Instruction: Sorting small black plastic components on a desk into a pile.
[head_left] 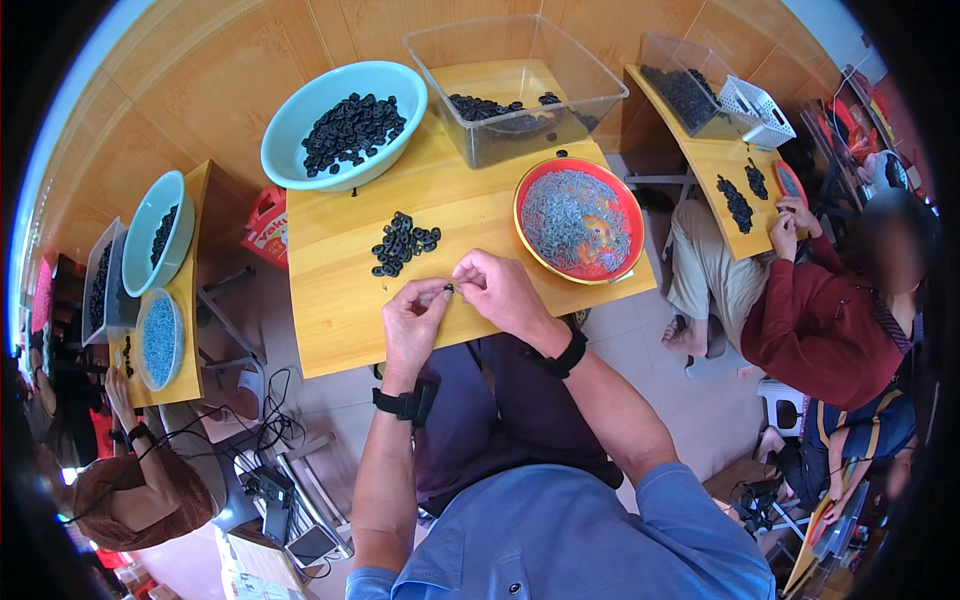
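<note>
Both hands (460,300) pinch small black ring (448,289), axis unclear

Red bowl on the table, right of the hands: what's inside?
The red bowl holds a heap of small silver-grey metal pieces, spread across most of it, with red rim showing around the edge. The bowl's bottom beneath the heap is covered, so anything under it cannot be seen.
</note>
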